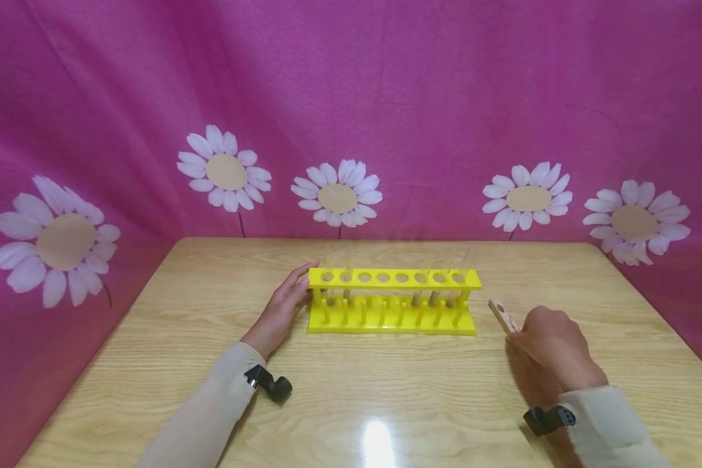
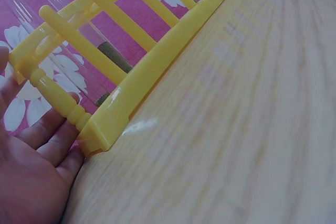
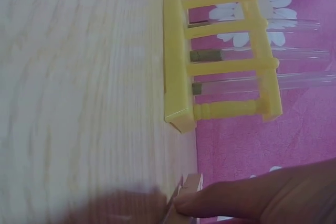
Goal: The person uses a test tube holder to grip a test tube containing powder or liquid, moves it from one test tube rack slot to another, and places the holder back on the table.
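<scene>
A yellow test tube rack (image 1: 392,278) stands upright on the wooden table, holding several clear tubes. Two tubes are at its left end, with dark brown material in their bottoms, as the tube (image 2: 113,56) shows. Three more are at the right end, among them the tube (image 3: 231,85). My left hand (image 1: 281,309) rests against the rack's left end, its extended fingers (image 2: 50,135) touching the end post from behind. To the right of the rack, my right hand (image 1: 552,341) grips a wooden test tube holder (image 1: 503,316). The holder's tip points toward the rack; its rear is hidden in the hand.
The light wooden table (image 1: 327,403) ends at a pink curtain (image 1: 421,117) printed with white flowers, which hangs behind it and along both sides. Each wrist carries a small black camera, such as the left camera (image 1: 269,383).
</scene>
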{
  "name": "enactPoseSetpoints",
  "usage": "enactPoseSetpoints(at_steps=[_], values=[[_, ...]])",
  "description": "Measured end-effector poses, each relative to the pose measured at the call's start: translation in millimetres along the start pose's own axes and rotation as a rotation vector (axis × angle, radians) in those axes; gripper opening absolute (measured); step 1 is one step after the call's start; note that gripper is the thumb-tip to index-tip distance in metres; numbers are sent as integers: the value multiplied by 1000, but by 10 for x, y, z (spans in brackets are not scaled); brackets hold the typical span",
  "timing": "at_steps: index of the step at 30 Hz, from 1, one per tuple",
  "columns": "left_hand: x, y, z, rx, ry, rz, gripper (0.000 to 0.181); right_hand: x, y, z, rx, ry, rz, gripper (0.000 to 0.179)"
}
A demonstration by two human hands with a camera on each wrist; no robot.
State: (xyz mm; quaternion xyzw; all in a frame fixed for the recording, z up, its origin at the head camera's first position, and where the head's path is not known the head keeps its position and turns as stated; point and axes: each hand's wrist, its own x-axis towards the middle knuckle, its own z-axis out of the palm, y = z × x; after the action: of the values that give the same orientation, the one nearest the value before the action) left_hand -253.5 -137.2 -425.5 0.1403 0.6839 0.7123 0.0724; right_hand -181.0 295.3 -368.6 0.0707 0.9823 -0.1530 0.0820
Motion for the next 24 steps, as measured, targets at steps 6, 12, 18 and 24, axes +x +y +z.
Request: enactPoseSetpoints(at_steps=[6, 12, 18, 24], values=[[0, -3, 3, -11, -3, 9, 43, -2, -45, -43, 25, -26, 45, 26], [-7, 1, 4, -16, -3, 7, 44, -1, -74, -70, 62, 18, 11, 29], [-6, 5, 6, -9, 0, 3, 43, 1, -108, -91, 148, 109, -47, 29], [-4, 1, 12, -3, 9, 3, 42, -39, -156, -118, 240, 171, -101, 25]])
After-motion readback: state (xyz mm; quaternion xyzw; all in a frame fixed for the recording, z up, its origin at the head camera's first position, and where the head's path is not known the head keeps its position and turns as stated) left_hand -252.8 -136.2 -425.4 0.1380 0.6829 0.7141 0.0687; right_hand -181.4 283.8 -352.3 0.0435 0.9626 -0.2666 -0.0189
